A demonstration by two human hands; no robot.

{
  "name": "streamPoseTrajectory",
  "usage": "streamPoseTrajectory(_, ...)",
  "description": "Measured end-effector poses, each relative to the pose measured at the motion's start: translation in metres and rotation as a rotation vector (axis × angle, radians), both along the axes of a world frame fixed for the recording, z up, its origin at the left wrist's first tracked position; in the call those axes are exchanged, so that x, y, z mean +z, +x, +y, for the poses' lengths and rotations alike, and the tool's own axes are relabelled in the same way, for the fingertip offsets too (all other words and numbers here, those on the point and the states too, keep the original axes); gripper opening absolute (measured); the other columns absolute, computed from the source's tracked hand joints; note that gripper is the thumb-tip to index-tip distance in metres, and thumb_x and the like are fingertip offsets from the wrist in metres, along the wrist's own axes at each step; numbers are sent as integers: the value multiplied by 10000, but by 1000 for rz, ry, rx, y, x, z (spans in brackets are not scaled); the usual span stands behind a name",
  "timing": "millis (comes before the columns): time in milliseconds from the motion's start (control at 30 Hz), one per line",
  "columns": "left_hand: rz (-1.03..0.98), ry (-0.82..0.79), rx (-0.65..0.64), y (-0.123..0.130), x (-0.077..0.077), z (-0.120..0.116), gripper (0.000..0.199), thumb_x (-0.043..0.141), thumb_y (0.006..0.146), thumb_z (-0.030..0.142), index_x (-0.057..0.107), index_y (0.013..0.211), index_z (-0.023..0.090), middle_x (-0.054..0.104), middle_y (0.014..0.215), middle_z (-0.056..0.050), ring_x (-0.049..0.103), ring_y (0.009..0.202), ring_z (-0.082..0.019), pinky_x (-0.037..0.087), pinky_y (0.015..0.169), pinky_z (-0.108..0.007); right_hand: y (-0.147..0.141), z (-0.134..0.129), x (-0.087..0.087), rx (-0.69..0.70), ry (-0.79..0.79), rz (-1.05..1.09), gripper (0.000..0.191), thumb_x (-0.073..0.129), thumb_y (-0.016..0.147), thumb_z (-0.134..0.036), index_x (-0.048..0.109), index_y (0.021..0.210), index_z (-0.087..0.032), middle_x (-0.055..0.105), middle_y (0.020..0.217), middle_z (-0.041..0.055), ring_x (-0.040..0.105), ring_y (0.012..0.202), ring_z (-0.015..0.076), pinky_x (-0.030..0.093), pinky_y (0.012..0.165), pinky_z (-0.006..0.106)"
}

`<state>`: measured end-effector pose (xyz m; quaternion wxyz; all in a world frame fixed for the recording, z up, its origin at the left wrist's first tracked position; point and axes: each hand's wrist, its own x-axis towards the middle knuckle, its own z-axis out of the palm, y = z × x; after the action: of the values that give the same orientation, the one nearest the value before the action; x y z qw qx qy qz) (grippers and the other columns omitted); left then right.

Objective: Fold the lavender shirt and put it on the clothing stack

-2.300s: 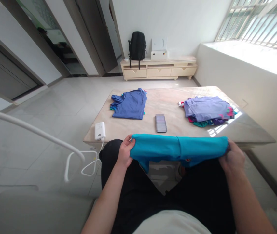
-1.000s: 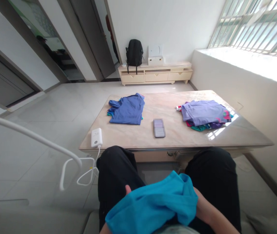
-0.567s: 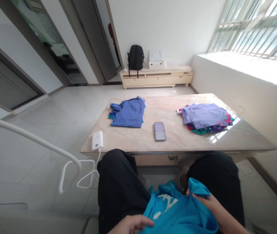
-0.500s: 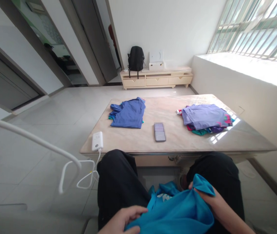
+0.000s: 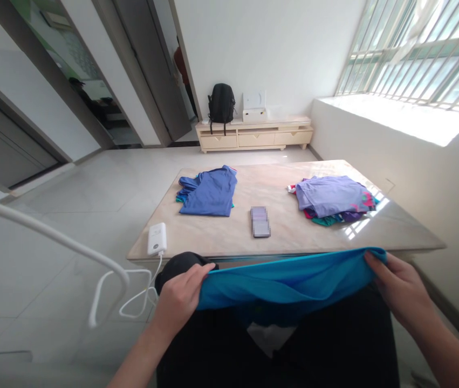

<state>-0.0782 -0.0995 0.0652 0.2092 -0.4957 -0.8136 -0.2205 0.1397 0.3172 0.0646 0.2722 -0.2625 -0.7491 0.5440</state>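
Observation:
A bright blue garment [image 5: 289, 280] is stretched between my hands above my lap, its upper edge pulled nearly straight. My left hand [image 5: 183, 291] pinches the garment's left end. At the right end, my right hand [image 5: 399, 277] grips the corner between thumb and fingers. The lower part of the cloth hangs down between my knees, partly in shadow. Beyond it, on the table [image 5: 197, 237], lie a stack of dark blue clothes [image 5: 211, 194] at the left and a pile topped with a lavender garment [image 5: 330, 195] at the right.
A phone [image 5: 260, 221] lies mid-table, and a white power bank [image 5: 157, 238] with a cable sits at the left corner. A white curved tube [image 5: 59, 237] crosses the left side. A black backpack [image 5: 221, 103] stands on a low cabinet [image 5: 255, 141] behind.
Both hands have risen and moved apart, spreading the bunched blue garment sideways. My left hand, loosely open against the cloth before, now pinches its end.

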Motion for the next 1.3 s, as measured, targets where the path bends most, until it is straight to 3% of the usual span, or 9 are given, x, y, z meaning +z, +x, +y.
streamPoseTrajectory(100,35,-23,-73,-3,1,-4,244,518,1043,223,632,1257,191,771,1029,-50,752,867,-182,550,760,-258,0,-7,-4,8,-94,28,367,732,846,-520,766,1062,-225,739,848,36,649,678,185,553,576,255)
streamPoseTrajectory(233,32,-90,-157,-7,12,-14,281,503,1055,337,606,1279,202,782,990,-31,759,845,-172,563,739,-251,3,-7,-5,7,318,13,400,709,893,-413,705,1262,-259,746,881,27,657,648,157,545,558,217)
streamPoseTrajectory(400,203,-25,-198,-10,21,-37,439,568,971,544,586,1229,188,761,982,-83,749,818,-191,587,721,-276,5,8,8,432,710,146,397,562,971,-162,693,1299,-343,715,1245,56,710,1085,238,592,856,294)
streamPoseTrajectory(533,322,-76,-253,-13,20,-52,196,669,964,300,640,1152,251,725,1069,-82,725,833,-178,572,710,-275,0,20,17,678,815,120,471,441,988,-90,723,1265,-346,685,1297,71,721,1070,205,587,800,234)
streamPoseTrajectory(600,332,-138,-246,-17,19,-55,207,646,966,196,672,1162,255,722,1092,-78,724,866,-179,569,747,-274,-3,24,14,721,848,70,452,427,988,-97,748,1217,-318,707,1243,82,742,995,186,582,788,213)
streamPoseTrajectory(733,266,-161,-202,-24,19,-51,211,588,998,199,684,1184,228,731,1097,-83,725,975,-185,554,872,-261,-6,26,0,685,883,-86,359,456,979,-140,773,1099,-259,734,1144,96,751,853,171,568,736,200)
streamPoseTrajectory(900,130,-163,-186,-31,23,-41,205,490,1044,228,694,1042,207,746,983,-54,729,843,-140,530,766,-189,-4,33,-4,560,868,-138,224,530,973,-234,744,1039,-237,739,1118,94,735,834,183,563,737,223)
streamPoseTrajectory(1100,-25,-159,-167,-41,19,-46,186,530,1030,308,666,961,202,734,865,-11,707,736,-124,509,677,-181,4,52,9,379,1005,-105,191,594,951,-257,668,1126,-271,741,1091,40,739,790,214,546,693,271)
streamPoseTrajectory(1300,-21,-193,-191,-43,16,-46,210,508,1025,255,680,915,205,723,827,-22,707,772,-137,547,728,-194,9,57,30,303,1153,13,155,658,922,-290,686,1073,-276,757,1012,-8,746,760,179,559,753,245)
